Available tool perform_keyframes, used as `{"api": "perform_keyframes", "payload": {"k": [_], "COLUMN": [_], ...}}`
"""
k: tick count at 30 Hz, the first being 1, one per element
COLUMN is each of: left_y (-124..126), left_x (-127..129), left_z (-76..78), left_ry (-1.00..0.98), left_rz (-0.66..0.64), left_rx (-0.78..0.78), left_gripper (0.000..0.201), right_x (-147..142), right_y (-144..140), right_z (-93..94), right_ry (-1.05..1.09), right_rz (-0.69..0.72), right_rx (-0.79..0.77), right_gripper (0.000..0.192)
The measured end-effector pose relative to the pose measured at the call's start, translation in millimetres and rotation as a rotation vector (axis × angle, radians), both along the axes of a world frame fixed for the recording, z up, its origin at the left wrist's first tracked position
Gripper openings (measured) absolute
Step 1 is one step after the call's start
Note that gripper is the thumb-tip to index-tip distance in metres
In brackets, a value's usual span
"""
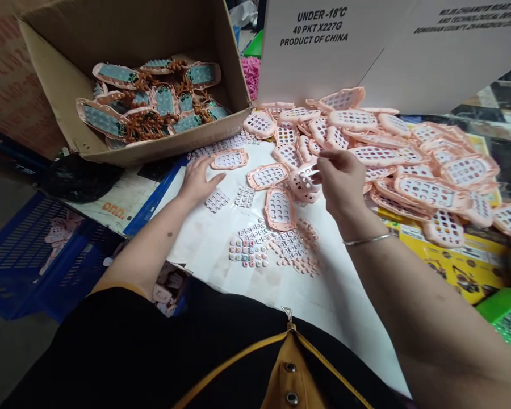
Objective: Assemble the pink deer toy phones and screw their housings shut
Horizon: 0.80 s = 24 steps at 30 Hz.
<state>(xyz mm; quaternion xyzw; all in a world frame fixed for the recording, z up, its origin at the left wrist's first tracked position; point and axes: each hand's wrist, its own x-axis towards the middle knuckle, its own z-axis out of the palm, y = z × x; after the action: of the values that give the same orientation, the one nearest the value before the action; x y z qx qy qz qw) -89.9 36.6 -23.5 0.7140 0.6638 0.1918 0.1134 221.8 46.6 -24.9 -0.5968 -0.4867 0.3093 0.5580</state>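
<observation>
My left hand [199,180] lies flat on the white sheet [204,244], fingertips touching a pink perforated keypad shell [229,159]. My right hand [339,179] pinches another pink shell [303,183] by its edge, held just above the sheet. Two more shells [267,175] [279,208] lie between my hands. Small rubber keypad mats [249,251] lie in loose clusters nearer to me. A large heap of pink shells [409,153] spreads to the right and behind.
An open cardboard box [59,68] at the back left holds assembled pieces [153,102] with teal inserts and brown cords. White printed cartons [366,51] stand behind the heap. A blue crate [25,255] sits low on the left, a green tray [505,315] at the right.
</observation>
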Motion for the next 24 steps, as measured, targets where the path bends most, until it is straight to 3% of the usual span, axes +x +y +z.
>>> {"api": "perform_keyframes", "payload": {"k": [4, 6, 9, 13, 15, 17, 20, 22, 24], "left_y": [44, 56, 59, 50, 48, 47, 49, 52, 58], "left_x": [-15, -14, -8, -6, -12, -19, -25, -24, -17], "left_z": [-7.6, -12.7, -20.0, -21.4, -14.8, -2.5, 22.6, 38.2, 48.9], "left_ry": [0.059, 0.06, 0.045, -0.045, -0.257, -0.643, -1.251, -1.46, -1.575], "left_rz": [0.119, 0.153, 0.116, -0.026, 0.038, 0.155, 0.201, 0.251, 0.324], "left_rx": [-0.026, -0.05, -0.044, -0.006, 0.064, 0.04, -0.295, -0.418, -0.47], "left_gripper": [0.063, 0.062, 0.056, 0.042, 0.044, 0.052, 0.08, 0.096, 0.097], "right_x": [-46, -76, -115, -144, -149, -152, -155, -157, -158], "right_y": [26, 38, 52, 68, 78, 90, 109, 120, 128], "right_z": [11.2, 14.0, 17.0, 19.8, 20.4, 21.2, 23.8, 26.3, 27.6], "right_ry": [-0.416, -0.602, -0.834, -0.934, -0.885, -0.754, -0.591, -0.576, -0.582], "right_rz": [0.339, 0.443, 0.536, 0.67, 0.617, 0.529, 0.464, 0.445, 0.447], "right_rx": [-0.083, -0.161, -0.223, -0.25, -0.219, -0.198, -0.214, -0.2, -0.167], "right_gripper": [0.021, 0.031, 0.042, 0.036, 0.035, 0.031, 0.03, 0.028, 0.025]}}
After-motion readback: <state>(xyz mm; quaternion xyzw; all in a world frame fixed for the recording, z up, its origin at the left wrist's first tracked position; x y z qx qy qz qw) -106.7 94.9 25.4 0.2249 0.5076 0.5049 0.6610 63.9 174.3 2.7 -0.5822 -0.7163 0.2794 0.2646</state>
